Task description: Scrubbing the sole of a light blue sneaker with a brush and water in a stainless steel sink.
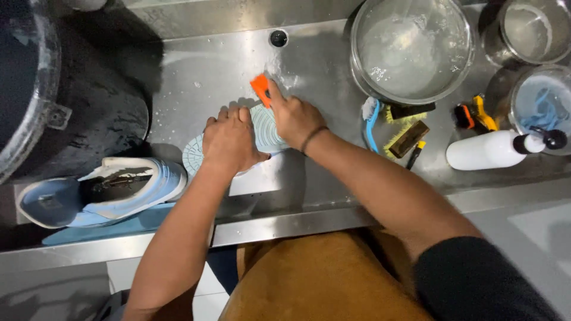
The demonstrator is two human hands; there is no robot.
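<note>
Shoe [262, 128] lies sole up on the wet metal, right under both hands. Left hand [231, 141] is spread flat on the sole and presses it down so it stays put. Right hand [294, 117] is closed around an orange brush [260, 88], whose tip sticks out past the fingers at the far end of the sole. It looks like the scrubbing step: the sole is getting cleaned. Next move likely needs a firm press from the left hand and short rubs along the grooves, with more soapy water when the brush runs dry.

Just past the right hand sits a big bowl [411, 47] of foamy water. To the right of that hand lie a blue brush [370, 122], two yellow brushes [405, 126], and a white bottle [486, 150] on its side. Two more pots [538, 65] stand farther right. To the left of the left hand rests a second shoe [98, 191], light blue and white, right way up on a blue cloth [119, 223].

All of it sits on a shiny steel counter [196, 65], wet and spotted with drops, with a small drain hole [278, 37] beyond the hands. A big dark tub [24, 83] stands at the far left.
</note>
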